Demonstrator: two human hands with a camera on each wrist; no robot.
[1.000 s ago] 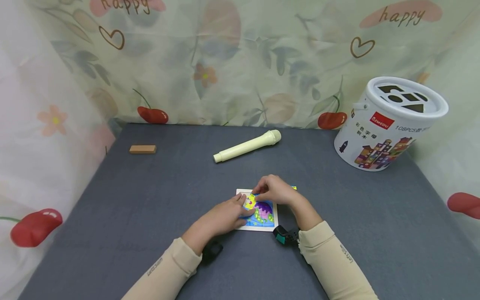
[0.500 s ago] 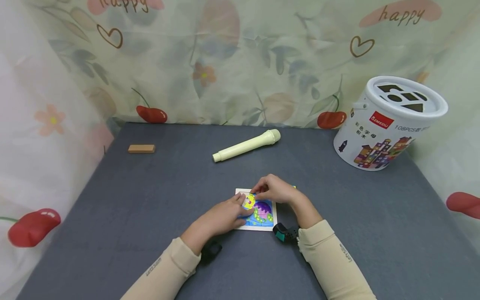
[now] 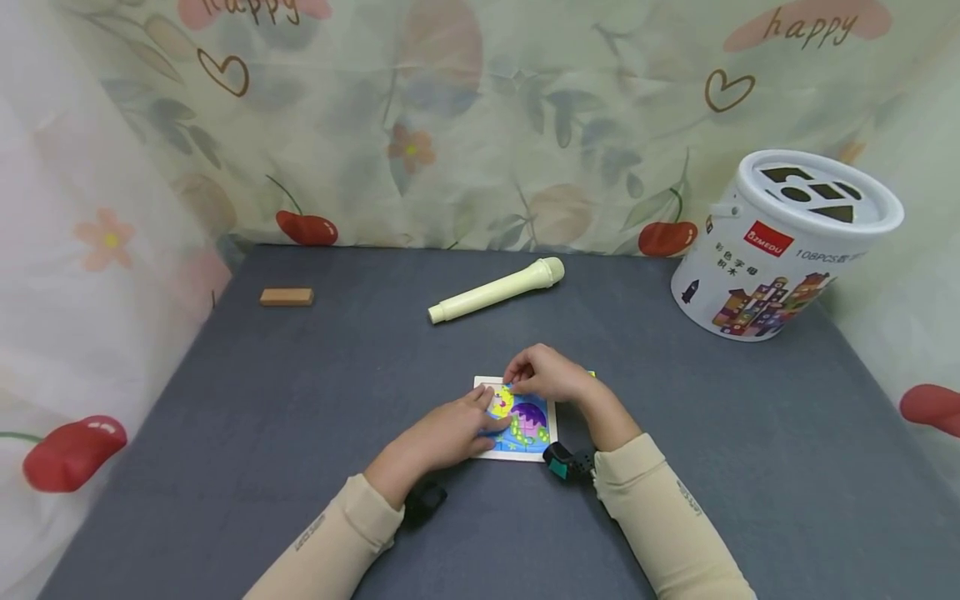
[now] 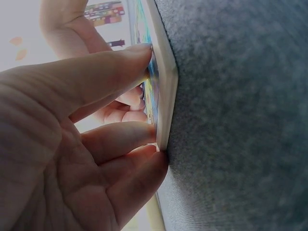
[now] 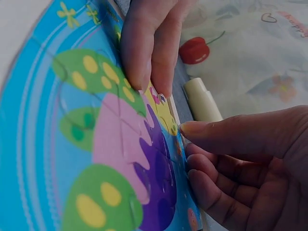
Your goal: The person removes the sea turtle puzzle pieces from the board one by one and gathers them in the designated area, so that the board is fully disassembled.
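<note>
A small jigsaw puzzle (image 3: 531,423) in a pale frame lies on the table in the head view. Its picture shows a turtle with a yellow head, purple shell and green flippers. My left hand (image 3: 447,431) rests over the left side, its thumb (image 4: 137,57) and extended fingers touching the face and frame edge. At the far edge, my right hand (image 3: 551,375) has its fingers curled and its thumb (image 5: 197,131) against the puzzle beside the yellow head. Those fingertips seem to pinch a puzzle piece, mostly hidden by the hand.
A cream toy microphone (image 3: 495,292) lies behind the puzzle. A wooden block (image 3: 287,297) is at the back left, and a white block bucket (image 3: 776,250) stands at the back right. Behind the right wrist a yellow-green edge (image 3: 592,374) peeks out. Patterned curtains enclose the table.
Both hands stay at the puzzle with almost the same pose. The right hand's knuckles have risen very slightly; the head view has shifted a little.
</note>
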